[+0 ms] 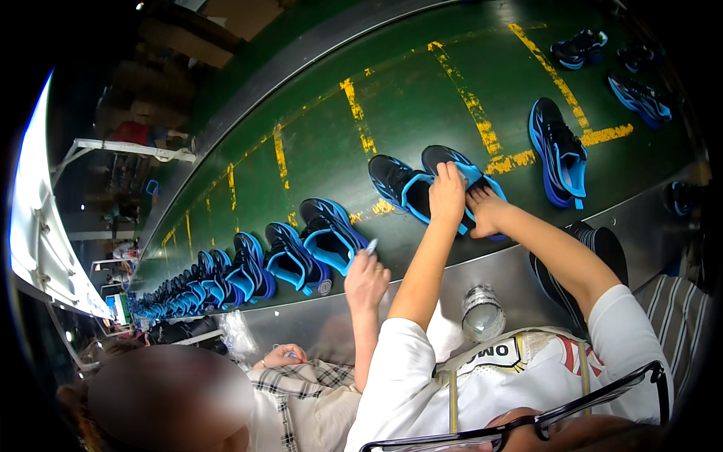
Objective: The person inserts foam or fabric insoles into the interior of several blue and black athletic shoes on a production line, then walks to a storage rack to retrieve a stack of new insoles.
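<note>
Two black sneakers with bright blue lining lie side by side before me on the green conveyor belt. My left hand [448, 193] is closed, its fingers pinching the blue collar near the tongue of the right-hand sneaker [438, 157]. Over that same sneaker's opening is my right hand [488, 212], with its fingers partly down inside and its thumb by the collar's near side. The fingertips inside are hidden. Touching my left wrist's side is the other sneaker [389, 175], its toe pointing away.
A single sneaker [558, 151] stands to the right, with more beyond. A long row of sneakers [248, 265] runs off left. A co-worker's hand [365, 282] holds a small pale item beside the nearest ones. A clear jar [483, 313] and a dark shoe [606, 248] are near my arms.
</note>
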### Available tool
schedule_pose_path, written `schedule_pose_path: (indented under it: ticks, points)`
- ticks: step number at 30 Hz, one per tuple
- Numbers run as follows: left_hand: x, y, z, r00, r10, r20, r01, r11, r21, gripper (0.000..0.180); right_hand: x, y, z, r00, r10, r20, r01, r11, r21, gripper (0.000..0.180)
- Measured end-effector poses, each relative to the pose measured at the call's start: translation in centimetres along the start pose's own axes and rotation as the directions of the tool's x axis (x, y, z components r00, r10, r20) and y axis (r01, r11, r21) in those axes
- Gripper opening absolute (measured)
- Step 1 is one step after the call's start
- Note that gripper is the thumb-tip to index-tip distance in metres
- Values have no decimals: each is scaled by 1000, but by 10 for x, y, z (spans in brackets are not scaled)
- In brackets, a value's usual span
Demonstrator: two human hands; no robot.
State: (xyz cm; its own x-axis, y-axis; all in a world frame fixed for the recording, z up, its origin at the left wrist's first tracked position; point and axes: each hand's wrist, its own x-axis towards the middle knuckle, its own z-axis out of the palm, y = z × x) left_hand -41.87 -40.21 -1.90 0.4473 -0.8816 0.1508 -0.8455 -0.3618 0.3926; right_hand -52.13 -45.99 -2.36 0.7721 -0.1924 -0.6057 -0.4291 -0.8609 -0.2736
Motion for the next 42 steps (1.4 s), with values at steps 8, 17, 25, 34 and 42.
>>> schedule_pose_path:
  ticks: [8, 17, 25, 34, 42]
  points:
    - [1, -4, -4, 1000, -12, -16, 9, 986, -168, 34, -78, 11, 8, 787, -245, -567, 263, 963, -50, 46]
    - [-40, 34, -21, 931, 153, -333, -192, 978, -88, 11, -119, 7, 110, 603, 207, -770, 338, 808, 482, 22]
    - [-16, 18, -20, 990, -73, 122, 139, 671, -729, 12, -92, 9, 55, 661, 186, -727, 254, 856, 450, 27]
    - [-129, 64, -86, 985, 78, 153, 132, 230, -964, 9, -138, 18, 70, 619, 168, -767, 307, 847, 433, 44]
    - [-205, 110, -41, 984, 175, 31, -121, 785, -608, 13, -250, 78, 137, 849, 90, -520, -144, 988, -63, 69]
